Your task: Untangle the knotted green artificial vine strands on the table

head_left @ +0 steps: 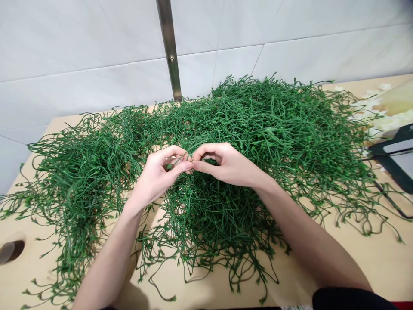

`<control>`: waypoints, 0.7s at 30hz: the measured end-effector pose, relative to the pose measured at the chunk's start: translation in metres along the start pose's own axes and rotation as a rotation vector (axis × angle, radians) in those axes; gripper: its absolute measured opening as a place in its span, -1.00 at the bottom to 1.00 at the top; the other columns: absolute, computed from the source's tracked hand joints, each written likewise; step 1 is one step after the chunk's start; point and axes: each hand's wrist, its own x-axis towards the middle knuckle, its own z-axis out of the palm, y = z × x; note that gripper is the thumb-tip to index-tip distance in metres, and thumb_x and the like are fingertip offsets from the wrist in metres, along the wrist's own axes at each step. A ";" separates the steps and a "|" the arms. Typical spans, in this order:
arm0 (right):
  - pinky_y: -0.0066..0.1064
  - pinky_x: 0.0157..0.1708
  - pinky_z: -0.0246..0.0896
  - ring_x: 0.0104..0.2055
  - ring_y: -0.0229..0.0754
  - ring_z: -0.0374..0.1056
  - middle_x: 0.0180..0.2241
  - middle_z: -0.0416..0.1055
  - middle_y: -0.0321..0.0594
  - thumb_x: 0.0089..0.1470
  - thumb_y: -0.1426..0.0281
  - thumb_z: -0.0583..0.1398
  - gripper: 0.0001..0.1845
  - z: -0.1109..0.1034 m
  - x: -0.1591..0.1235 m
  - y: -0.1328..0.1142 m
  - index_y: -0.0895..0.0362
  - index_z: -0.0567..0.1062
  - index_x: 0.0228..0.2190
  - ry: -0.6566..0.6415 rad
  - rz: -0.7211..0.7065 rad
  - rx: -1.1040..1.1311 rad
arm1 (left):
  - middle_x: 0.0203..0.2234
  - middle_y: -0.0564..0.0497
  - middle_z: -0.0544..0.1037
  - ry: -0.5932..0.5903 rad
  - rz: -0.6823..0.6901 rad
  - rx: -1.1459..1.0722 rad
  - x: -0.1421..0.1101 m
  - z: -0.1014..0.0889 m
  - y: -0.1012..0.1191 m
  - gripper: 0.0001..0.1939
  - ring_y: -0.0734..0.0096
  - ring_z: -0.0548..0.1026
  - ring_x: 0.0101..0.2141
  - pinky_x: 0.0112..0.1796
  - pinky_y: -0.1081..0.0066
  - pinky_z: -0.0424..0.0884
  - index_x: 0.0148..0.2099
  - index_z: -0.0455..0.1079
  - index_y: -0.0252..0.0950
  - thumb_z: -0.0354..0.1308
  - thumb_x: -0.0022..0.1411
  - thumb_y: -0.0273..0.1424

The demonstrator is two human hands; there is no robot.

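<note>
Thin, curly green stems with small budlike tips, plastic in look, lie in a large tangled heap (pixel 277 116). Over the middle of it, my left hand (pixel 161 170) and my right hand (pixel 226 163) meet fingertip to fingertip. A slender green stem (pixel 182 156) passes through my left hand's pinch. The thumb and forefinger of my right hand close at the same spot, pinching the stem where it meets the left fingertips. The exact grip point is hidden by the fingers. Under my wrists, a denser clump of stems (pixel 222 215) spreads toward the front.
The heap lies on a light wooden table (pixel 300 275) against a white tiled wall (pixel 97 38). A metal post (pixel 170 51) rises behind it. White flowers (pixel 374 112) and a dark-framed object (pixel 395 159) are at the right. A round hole (pixel 12 251) pierces the tabletop at the left.
</note>
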 end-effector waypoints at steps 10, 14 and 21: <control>-0.42 -0.23 0.29 -0.30 -0.30 0.40 -0.35 0.48 -0.25 0.07 0.32 0.25 -0.83 -0.001 0.001 0.004 0.18 0.46 -0.42 -0.056 0.087 0.122 | -0.50 0.07 0.49 -0.056 0.018 -0.007 0.001 -0.003 0.001 -0.84 0.47 0.46 -0.45 -0.38 0.47 0.40 -0.36 0.40 -0.30 0.27 0.14 -0.33; -0.40 -0.19 0.30 -0.30 -0.29 0.40 -0.36 0.49 -0.24 0.03 0.29 0.29 -0.79 -0.002 0.001 0.004 0.20 0.48 -0.42 -0.082 0.116 0.148 | -0.49 0.06 0.52 -0.136 -0.030 -0.078 0.000 -0.003 0.005 -0.83 0.45 0.53 -0.47 -0.40 0.45 0.46 -0.36 0.40 -0.30 0.26 0.15 -0.31; -0.42 -0.26 0.27 -0.35 -0.32 0.37 -0.39 0.47 -0.26 -0.17 0.31 0.40 -0.72 -0.003 0.002 0.008 0.21 0.51 -0.42 -0.059 0.215 0.242 | -0.47 0.08 0.50 -0.176 -0.042 -0.096 -0.004 -0.007 0.002 -0.78 0.48 0.49 -0.45 -0.41 0.48 0.42 -0.27 0.41 -0.31 0.34 0.04 -0.37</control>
